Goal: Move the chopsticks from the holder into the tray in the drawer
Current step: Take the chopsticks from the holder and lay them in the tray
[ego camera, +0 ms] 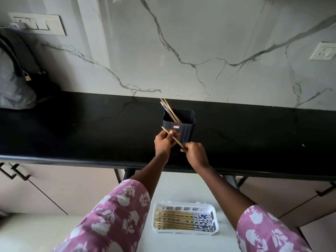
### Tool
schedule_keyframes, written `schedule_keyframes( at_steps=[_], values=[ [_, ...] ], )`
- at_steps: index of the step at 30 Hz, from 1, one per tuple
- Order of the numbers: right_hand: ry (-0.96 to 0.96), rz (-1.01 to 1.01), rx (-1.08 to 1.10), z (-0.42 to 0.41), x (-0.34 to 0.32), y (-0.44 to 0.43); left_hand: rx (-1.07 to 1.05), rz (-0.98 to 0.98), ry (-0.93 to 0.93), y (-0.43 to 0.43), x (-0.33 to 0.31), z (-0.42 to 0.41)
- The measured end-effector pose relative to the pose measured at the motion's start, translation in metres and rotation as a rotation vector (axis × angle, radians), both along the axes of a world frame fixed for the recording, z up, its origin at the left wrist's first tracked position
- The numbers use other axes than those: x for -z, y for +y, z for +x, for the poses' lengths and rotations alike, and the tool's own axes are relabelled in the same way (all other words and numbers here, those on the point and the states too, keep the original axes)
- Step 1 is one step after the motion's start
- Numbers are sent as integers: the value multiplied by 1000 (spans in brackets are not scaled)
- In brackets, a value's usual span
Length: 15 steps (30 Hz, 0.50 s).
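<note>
Here my left hand (164, 142) and right hand (195, 153), fingers pinched closed, share one chopstick (172, 137) just before the holder (179, 124); I should keep it level toward the tray (185, 232) below.

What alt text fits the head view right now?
Both hands, left hand and right hand, hold one chopstick in front of a dark holder on the black counter. A white tray of chopsticks lies in the open drawer below.
</note>
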State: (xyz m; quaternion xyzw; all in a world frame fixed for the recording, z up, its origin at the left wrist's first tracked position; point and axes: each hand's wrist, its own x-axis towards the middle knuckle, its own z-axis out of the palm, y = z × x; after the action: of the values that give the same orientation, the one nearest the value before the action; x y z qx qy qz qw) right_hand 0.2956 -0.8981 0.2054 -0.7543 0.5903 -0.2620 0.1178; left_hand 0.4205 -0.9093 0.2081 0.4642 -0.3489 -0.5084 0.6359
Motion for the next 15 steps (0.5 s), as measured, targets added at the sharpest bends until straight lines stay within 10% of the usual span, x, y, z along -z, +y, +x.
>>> schedule_keyframes(
  at_steps=[8,15],
  values=[
    [-51,106,51,2,28,6,-35,72,-58,-6,24,31],
    [-27,189,28,-12,62,26,84,325,-894,-15,66,76]
  ],
)
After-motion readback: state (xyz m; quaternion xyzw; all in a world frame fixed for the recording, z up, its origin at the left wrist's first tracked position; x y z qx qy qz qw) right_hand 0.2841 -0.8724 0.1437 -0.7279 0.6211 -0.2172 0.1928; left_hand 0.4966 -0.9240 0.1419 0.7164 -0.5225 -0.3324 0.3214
